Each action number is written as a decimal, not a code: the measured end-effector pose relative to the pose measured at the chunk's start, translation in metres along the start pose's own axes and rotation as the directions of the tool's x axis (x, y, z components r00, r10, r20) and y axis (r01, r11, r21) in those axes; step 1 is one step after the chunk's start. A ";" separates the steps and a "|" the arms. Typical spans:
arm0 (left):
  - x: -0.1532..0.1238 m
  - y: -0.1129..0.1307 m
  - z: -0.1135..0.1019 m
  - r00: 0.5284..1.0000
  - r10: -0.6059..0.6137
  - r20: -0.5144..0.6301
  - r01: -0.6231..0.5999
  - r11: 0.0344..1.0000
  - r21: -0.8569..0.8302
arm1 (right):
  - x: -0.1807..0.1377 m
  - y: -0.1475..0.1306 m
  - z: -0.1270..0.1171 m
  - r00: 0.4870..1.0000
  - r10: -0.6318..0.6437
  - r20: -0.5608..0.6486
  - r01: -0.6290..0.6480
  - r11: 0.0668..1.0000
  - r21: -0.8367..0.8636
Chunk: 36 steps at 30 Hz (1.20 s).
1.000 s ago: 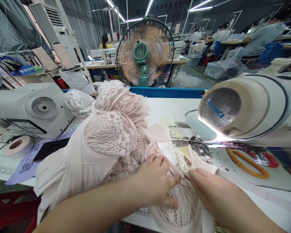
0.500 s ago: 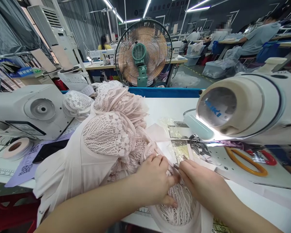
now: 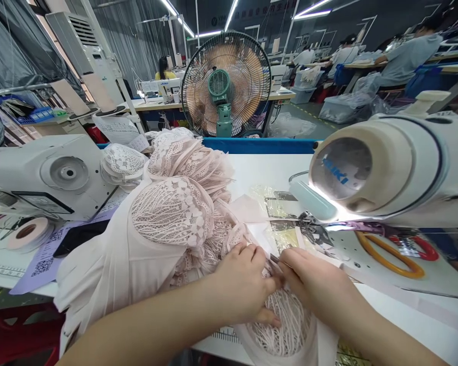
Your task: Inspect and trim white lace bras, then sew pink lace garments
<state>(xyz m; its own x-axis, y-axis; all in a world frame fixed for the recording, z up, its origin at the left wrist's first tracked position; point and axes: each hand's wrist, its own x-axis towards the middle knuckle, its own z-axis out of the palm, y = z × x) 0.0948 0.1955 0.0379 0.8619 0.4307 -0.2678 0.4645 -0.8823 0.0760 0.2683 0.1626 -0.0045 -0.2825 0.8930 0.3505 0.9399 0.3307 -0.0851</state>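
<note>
A pale pink lace bra [image 3: 286,320] lies at the table's front edge, its cup facing up. My left hand [image 3: 248,284] presses over its upper edge, fingers curled on the fabric and thumb lying on the lace. Close beside it, my right hand [image 3: 313,279] is closed around a small pointed metal tool [image 3: 274,258], whose tip reaches toward the left fingers at the bra's edge. Most of that tool is hidden in the palm. To the left is a heap of similar pink lace bras [image 3: 171,213], touching the piece under my left hand.
A sewing machine head [image 3: 366,162] with a lit lamp stands at the right, orange-handled scissors [image 3: 389,255] below it. Another machine [image 3: 49,175], a tape roll [image 3: 28,235] and a dark phone [image 3: 80,238] are on the left. A large fan [image 3: 226,84] stands behind the table.
The metal tool's tip has shifted slightly left and up, with my right hand rolling a little. My left hand and the bra look almost unchanged.
</note>
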 end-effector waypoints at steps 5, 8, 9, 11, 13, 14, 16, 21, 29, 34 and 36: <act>0.001 0.000 0.001 1.000 0.001 0.002 -0.001 1.000 -0.004 | -0.007 0.004 -0.002 0.998 -0.051 0.039 0.053 0.997 -0.049; 0.002 -0.002 0.001 1.000 0.005 -0.001 -0.005 1.000 0.014 | -0.013 0.006 -0.012 0.998 -0.061 0.016 0.062 0.996 -0.058; 0.002 -0.004 0.002 1.000 0.000 -0.012 0.000 1.000 0.025 | -0.014 0.007 -0.014 0.999 -0.048 0.008 0.048 0.998 -0.027; 0.003 -0.007 0.004 0.998 -0.011 -0.067 0.014 0.999 0.050 | -0.012 0.008 -0.018 0.999 -0.035 0.016 0.034 0.997 0.071; 0.003 -0.011 0.008 0.988 -0.019 -0.156 0.032 0.996 0.079 | -0.010 0.011 -0.019 0.997 -0.068 0.048 0.060 0.986 0.154; 0.003 -0.012 0.010 0.979 -0.012 -0.205 0.033 0.994 0.101 | -0.009 0.013 -0.020 0.993 -0.092 0.074 0.077 0.981 0.177; 0.004 -0.012 0.014 0.959 0.039 -0.281 0.008 0.986 0.165 | -0.012 0.019 -0.023 0.987 -0.117 0.113 0.094 0.978 0.188; 0.007 -0.001 0.024 0.943 0.125 -0.309 -0.054 0.972 0.228 | -0.031 0.031 -0.037 0.947 -0.097 0.306 0.003 0.956 0.294; 0.005 0.024 0.019 0.986 -0.050 -0.160 0.052 0.999 0.014 | -0.028 0.021 -0.021 0.998 -0.017 0.056 0.013 0.998 0.066; 0.007 0.023 0.017 0.998 -0.046 -0.048 0.045 0.999 -0.012 | -0.019 0.010 -0.013 0.997 -0.053 0.050 0.059 0.991 -0.117; 0.009 0.023 0.018 0.998 -0.051 -0.035 0.051 0.999 -0.018 | -0.017 0.008 -0.012 0.997 -0.050 0.064 0.058 0.990 -0.126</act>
<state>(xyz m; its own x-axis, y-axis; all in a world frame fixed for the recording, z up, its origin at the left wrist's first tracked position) 0.1093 0.1755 0.0200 0.8434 0.4817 -0.2380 0.5112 -0.8558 0.0796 0.2832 0.1462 -0.0002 -0.3412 0.8929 0.2939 0.9386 0.3409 0.0539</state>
